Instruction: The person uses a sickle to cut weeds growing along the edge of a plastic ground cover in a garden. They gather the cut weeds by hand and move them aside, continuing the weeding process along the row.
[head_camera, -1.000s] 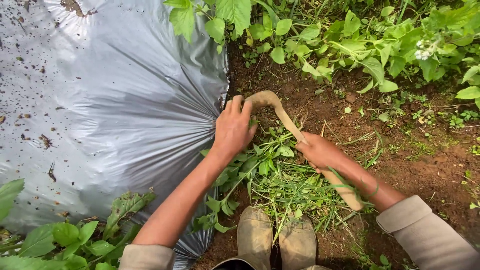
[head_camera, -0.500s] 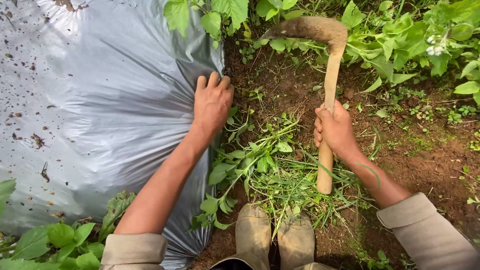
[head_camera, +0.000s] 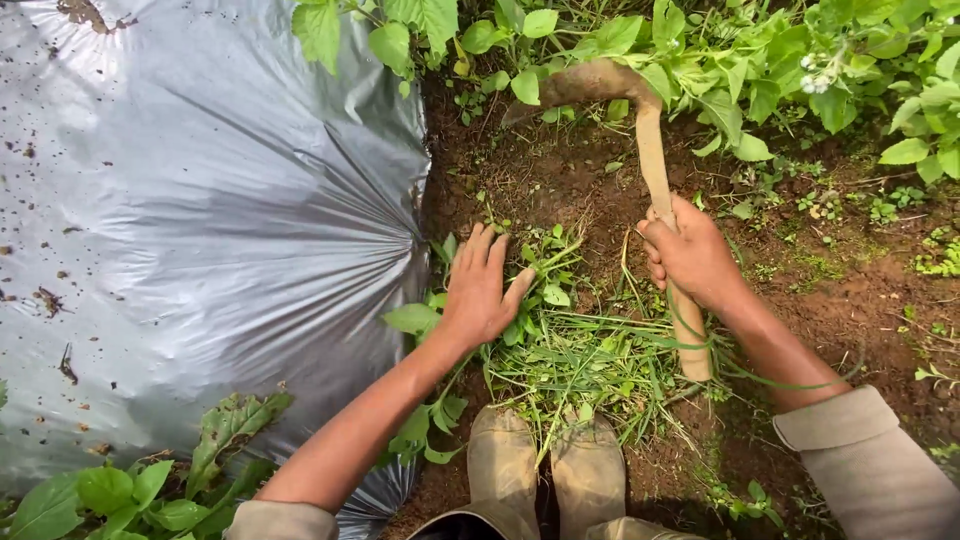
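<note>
Sickle (head_camera: 640, 130): a curved, soil-caked blade on a pale wooden handle, held over the bare soil (head_camera: 560, 180) at the foot of the leafy plants (head_camera: 760, 70), blade tip pointed toward the plastic.
Just changed: the blade was brought lower than half a second before, when it was raised against the leaves; a downward stroke toward the ground was judged to be under way.
Left hand (head_camera: 480, 290): shifted off the edge of the silver plastic sheet (head_camera: 200, 220) and laid flat on the cut weeds (head_camera: 560, 350), fingers spread apart, nothing gripped.
Meaning: the loose greens were being pressed or gathered while the tool was worked further out.
Right hand (head_camera: 695, 255): fingers clamped together round the handle at mid-length, the butt end seen jutting out below the wrist.
Arm pose: both forearms stretched forward from beige sleeves, the left angled in from the lower left, the right from the lower right.
Boots (head_camera: 550, 470): two muddy toes seen side by side, just below the weed pile.
</note>
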